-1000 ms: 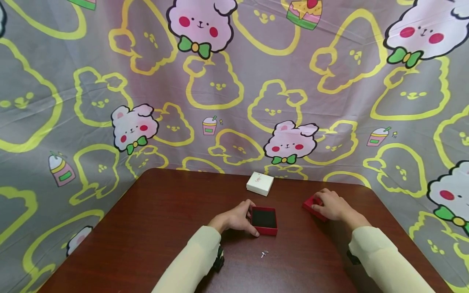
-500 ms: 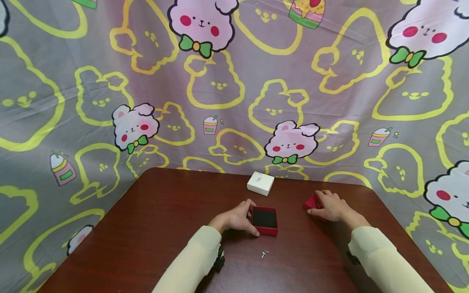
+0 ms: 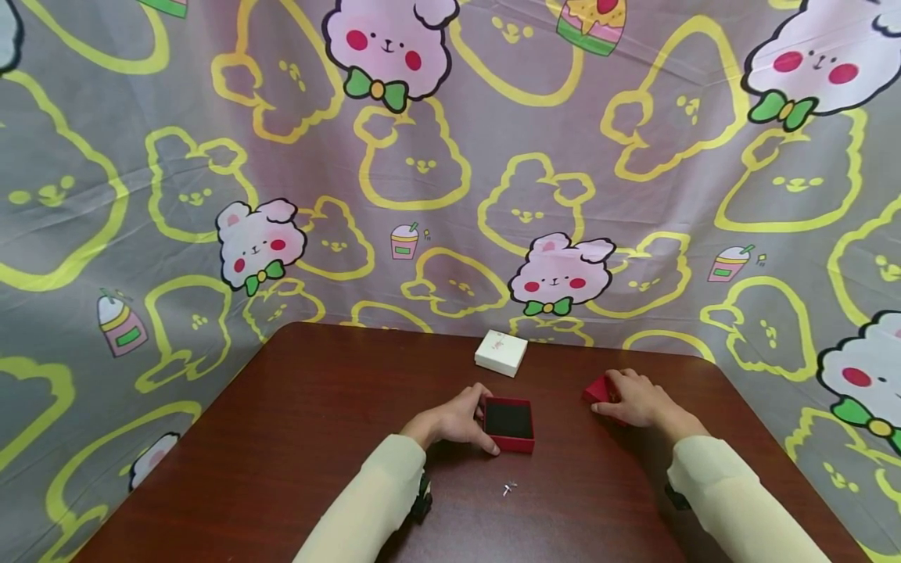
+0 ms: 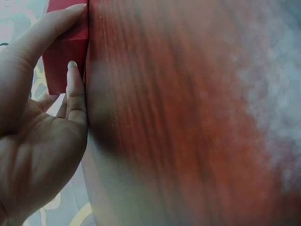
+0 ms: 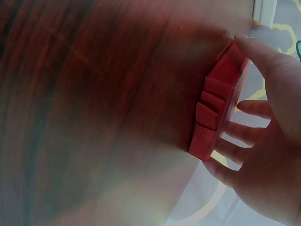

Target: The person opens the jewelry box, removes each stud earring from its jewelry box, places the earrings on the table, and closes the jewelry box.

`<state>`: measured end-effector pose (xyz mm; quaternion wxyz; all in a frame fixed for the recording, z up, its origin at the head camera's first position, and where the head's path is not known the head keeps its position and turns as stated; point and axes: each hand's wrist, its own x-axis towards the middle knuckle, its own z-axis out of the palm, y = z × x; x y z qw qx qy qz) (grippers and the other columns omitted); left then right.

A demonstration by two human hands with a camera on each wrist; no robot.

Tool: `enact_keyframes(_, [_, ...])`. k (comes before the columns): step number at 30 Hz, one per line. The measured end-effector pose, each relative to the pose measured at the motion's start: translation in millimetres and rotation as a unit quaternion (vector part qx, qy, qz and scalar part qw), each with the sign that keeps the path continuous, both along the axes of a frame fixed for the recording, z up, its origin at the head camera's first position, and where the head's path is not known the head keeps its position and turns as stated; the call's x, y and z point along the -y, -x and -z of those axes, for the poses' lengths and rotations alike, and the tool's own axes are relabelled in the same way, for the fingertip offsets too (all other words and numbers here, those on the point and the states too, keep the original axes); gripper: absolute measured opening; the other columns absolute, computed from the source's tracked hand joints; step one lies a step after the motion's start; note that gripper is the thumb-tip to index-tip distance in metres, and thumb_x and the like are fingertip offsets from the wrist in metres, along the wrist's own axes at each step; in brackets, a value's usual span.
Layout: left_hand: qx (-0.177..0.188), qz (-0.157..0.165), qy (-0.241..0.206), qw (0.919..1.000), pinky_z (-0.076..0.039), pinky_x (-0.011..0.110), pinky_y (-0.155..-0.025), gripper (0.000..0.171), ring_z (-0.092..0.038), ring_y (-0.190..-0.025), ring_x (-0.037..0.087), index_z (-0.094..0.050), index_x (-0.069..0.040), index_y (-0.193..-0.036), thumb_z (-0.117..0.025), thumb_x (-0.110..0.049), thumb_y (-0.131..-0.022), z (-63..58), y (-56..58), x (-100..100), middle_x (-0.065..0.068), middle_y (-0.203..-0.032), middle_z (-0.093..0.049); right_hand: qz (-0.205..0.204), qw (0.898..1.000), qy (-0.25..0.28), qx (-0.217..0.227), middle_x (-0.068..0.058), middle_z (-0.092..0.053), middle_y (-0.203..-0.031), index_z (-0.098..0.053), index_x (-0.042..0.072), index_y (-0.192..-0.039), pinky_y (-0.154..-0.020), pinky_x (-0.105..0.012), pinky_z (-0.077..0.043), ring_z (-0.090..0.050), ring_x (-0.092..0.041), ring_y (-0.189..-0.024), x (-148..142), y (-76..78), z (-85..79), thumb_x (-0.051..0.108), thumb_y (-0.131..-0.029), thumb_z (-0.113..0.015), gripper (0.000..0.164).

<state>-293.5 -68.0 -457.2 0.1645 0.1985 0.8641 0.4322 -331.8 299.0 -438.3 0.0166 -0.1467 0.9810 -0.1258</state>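
Note:
My left hand (image 3: 454, 422) grips the left side of a small square red box (image 3: 509, 446) with a black padded inside facing up. In the left wrist view, thumb and fingers touch its red wall (image 4: 66, 49). Off to the right, my right hand (image 3: 637, 399) holds a red box lid (image 3: 598, 389), mostly hidden under the palm. A folded red bow (image 5: 209, 110) shows on the lid in the right wrist view, with the thumb at one end and the fingers along the far side. A tiny silver piece (image 3: 510, 489), perhaps jewellery, lies in front of the box.
Near the back edge of the dark reddish wooden table (image 3: 338, 391) stands a white box (image 3: 500, 353) with a small pink print. A patterned cloth (image 3: 422, 180) hangs close behind the table and along its sides.
My right hand has shifted slightly on the red lid, its thumb moving a little outward and toward me. The left hand, red box and silver piece stay where they were.

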Motion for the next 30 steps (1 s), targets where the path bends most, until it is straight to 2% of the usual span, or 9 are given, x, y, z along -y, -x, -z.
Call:
enact_keyframes(5, [-0.001,0.002,-0.002,1.0,-0.046,0.038,-0.092,0.077,-0.052,-0.104,0.019,-0.045,-0.012,-0.128,-0.095,-0.014,-0.07,0.0,0.6,-0.2,0.005,-0.115,-0.048,0.001,1.0,-0.004,-0.003,-0.036,-0.051,-0.13,-0.045,-0.009,-0.141,-0.09,-0.069,-0.046,-0.053,-0.046,-0.108,-1.5,0.8,2.0,0.046,-0.084,-0.081,0.087])
enact_keyframes(14, [0.0,0.003,-0.003,1.0,-0.046,0.038,-0.091,0.075,-0.052,-0.104,0.019,-0.045,-0.013,-0.126,-0.095,-0.014,-0.07,-0.1,0.3,0.1,0.004,-0.115,-0.048,0.001,1.0,-0.009,-0.005,-0.037,-0.05,-0.132,-0.046,-0.01,-0.14,-0.089,-0.069,-0.046,-0.053,-0.047,-0.108,-1.2,-0.2,1.8,0.043,-0.086,-0.079,0.083])
enact_keyframes(25, [-0.004,0.003,-0.001,1.0,-0.045,0.037,-0.092,0.076,-0.052,-0.104,0.018,-0.045,-0.012,-0.126,-0.095,-0.014,-0.069,-0.5,-0.4,0.9,0.004,-0.114,-0.049,-0.006,1.0,-0.013,-0.009,-0.032,-0.054,-0.125,-0.05,-0.01,-0.135,-0.082,-0.059,-0.052,-0.056,-0.039,-0.1,-0.8,-1.7,-0.1,0.044,-0.086,-0.079,0.079])
enact_keyframes(30, [-0.006,0.004,-0.004,1.0,-0.045,0.036,-0.093,0.075,-0.052,-0.103,0.017,-0.046,-0.012,-0.126,-0.095,-0.014,-0.069,0.4,-0.3,0.9,0.003,-0.113,-0.049,-0.007,1.0,-0.016,-0.007,-0.031,-0.055,-0.125,-0.051,-0.011,-0.134,-0.082,-0.058,-0.053,-0.056,-0.039,-0.1,0.6,-3.4,-0.9,0.045,-0.085,-0.079,0.08])
